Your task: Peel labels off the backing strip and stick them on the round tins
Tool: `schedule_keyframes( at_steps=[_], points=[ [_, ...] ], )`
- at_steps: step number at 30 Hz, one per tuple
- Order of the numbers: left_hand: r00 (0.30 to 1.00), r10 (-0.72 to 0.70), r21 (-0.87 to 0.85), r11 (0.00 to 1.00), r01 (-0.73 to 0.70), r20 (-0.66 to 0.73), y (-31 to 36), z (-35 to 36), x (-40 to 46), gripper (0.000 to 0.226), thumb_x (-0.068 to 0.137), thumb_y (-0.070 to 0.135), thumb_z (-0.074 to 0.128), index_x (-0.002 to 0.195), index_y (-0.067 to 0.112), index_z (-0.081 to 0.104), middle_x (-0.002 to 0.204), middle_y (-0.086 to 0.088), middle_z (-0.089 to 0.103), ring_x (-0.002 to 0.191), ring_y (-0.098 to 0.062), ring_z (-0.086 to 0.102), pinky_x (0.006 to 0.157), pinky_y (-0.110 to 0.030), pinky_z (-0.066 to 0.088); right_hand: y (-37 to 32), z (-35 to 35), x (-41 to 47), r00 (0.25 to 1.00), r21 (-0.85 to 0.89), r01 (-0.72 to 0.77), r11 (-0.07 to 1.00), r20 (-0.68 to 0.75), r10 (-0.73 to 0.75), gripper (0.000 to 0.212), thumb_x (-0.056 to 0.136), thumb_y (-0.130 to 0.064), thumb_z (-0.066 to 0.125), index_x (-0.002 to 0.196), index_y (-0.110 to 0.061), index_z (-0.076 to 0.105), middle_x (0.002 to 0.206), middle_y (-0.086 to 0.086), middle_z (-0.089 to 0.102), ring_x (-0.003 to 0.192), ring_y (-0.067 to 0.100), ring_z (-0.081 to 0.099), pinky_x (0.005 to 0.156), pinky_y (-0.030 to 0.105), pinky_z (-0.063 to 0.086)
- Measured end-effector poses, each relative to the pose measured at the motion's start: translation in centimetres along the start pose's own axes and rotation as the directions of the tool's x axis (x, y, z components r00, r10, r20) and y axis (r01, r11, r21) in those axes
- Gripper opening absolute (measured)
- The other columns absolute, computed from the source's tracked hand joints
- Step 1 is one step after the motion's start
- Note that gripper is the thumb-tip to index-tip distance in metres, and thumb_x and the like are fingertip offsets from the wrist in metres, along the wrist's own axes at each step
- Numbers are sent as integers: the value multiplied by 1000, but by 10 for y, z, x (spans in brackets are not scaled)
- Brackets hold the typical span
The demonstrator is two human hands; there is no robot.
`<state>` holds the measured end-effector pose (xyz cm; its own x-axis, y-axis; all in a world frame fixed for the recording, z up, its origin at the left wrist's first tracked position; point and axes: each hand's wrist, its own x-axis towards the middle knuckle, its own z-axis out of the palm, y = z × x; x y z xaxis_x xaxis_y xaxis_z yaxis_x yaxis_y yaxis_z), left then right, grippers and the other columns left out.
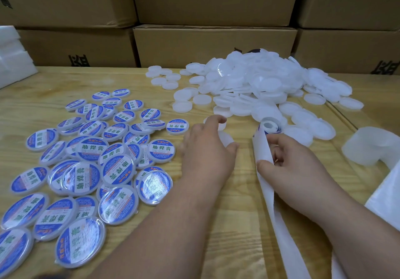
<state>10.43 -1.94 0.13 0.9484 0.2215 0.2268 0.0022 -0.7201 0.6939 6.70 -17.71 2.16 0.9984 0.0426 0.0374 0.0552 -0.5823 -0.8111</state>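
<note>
Stacked cardboard boxes (214, 47) wall off the back of your wooden worktop (236, 192). A heap of plain white tins (259, 83) fills its far right; labelled tins (86, 159), blue and white, spread across the left. The white backing strip (279, 224) runs from the near edge up to a small roll (269, 126) just beside the heap. Your left hand (207, 155) curls over a plain tin (226, 140) at centre. Your right hand (290, 161) pinches the strip between thumb and fingers.
</note>
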Motion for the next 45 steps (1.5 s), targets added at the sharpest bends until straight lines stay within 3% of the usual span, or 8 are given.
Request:
schedule_keyframes(
  at_steps=[4,9,16,23,27,33,39,45],
  points=[
    [995,95,-230,969,-92,3,-1,1,0,41,93,12,61,122,40,51,101,8,55,89,-7,54,70,-17,37,-2,0,0,999,57,20,998,46,-22,31,86,-14,54,97,-41,65,72,4,67,56,15,58,60,36,48],
    [990,127,-366,920,-139,-57,5,-1,-3,34,100,9,50,100,42,53,114,16,39,111,1,42,85,5,26,-4,-1,-1,995,146,37,989,88,-50,35,85,-15,53,92,-46,66,67,-5,64,55,9,51,58,28,40],
    [969,220,-552,825,-125,108,6,0,-4,30,102,9,49,113,34,60,117,20,64,113,5,58,92,-10,43,0,0,0,991,212,71,975,98,-94,43,67,-21,49,101,-30,72,94,1,73,89,38,63,74,44,53],
    [951,244,-538,836,-106,192,7,-1,-6,37,94,8,57,99,44,64,103,24,69,93,4,67,84,-17,54,8,3,7,998,271,69,960,-16,-67,10,88,-37,73,94,-30,75,76,-5,75,52,0,58,45,9,38],
    [948,255,-560,821,-107,191,8,-1,-6,30,91,13,67,100,42,66,103,22,70,92,-1,69,84,-24,57,8,3,7,996,305,88,948,1,-93,11,92,-27,73,88,-37,76,70,-11,73,56,-1,62,51,12,43],
    [945,262,-597,796,-97,196,7,-2,-6,27,85,19,78,94,43,67,98,23,70,85,-2,69,81,-27,59,14,2,10,996,265,88,960,-5,-90,21,91,-17,67,89,-37,70,71,-8,69,66,13,62,66,40,50],
    [941,266,-594,798,-95,207,7,-3,-5,23,84,23,80,94,40,69,95,22,71,84,-2,69,81,-26,58,13,4,11,994,279,109,954,-47,-99,13,93,-21,65,88,-32,69,77,3,69,68,21,58,68,40,47],
    [958,239,-601,793,-99,158,8,-2,-5,16,92,20,70,93,36,70,95,22,72,85,1,68,77,-16,52,10,2,9,998,293,57,954,-38,-48,39,92,-7,52,95,-39,74,68,1,63,53,11,47,50,29,40]
  ],
)
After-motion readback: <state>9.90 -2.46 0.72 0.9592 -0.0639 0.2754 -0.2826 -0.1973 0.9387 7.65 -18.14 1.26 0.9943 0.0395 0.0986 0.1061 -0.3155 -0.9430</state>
